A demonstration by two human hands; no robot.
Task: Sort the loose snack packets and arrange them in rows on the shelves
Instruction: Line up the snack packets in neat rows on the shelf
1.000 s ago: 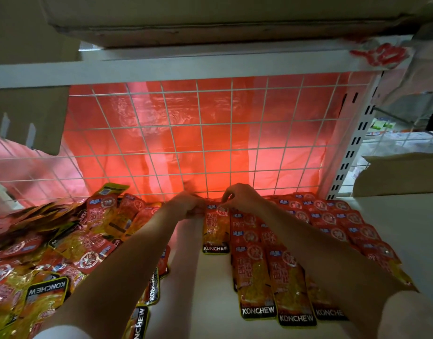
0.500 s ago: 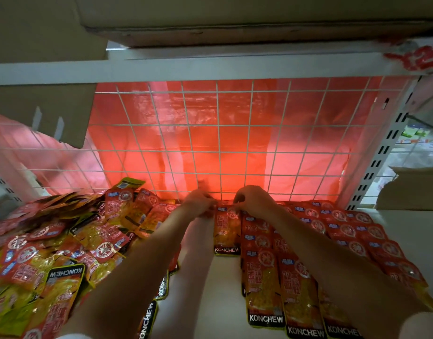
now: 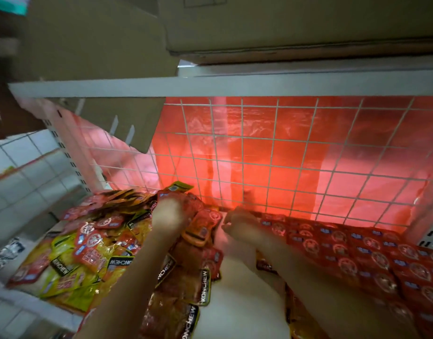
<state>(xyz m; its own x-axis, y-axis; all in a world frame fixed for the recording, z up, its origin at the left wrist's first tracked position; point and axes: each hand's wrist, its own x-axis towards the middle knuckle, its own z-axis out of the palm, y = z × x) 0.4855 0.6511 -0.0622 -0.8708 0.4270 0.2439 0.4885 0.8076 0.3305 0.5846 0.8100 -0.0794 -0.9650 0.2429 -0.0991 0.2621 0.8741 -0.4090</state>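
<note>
While my left hand [image 3: 167, 214] reaches into the loose pile of KONCHEW snack packets [image 3: 88, 250] at nine o'clock on the shelf [image 3: 235, 289], blur hides whether its fingers grip one. My right hand [image 3: 239, 222] rests at the back end of the arranged rows [image 3: 357, 255], which run toward three o'clock below the wire grid [image 3: 283, 155]; I cannot tell if it pinches anything. The packets look light, soft and slick, so I judge a pinch at the flat sealed top edge the safest hold.
</note>
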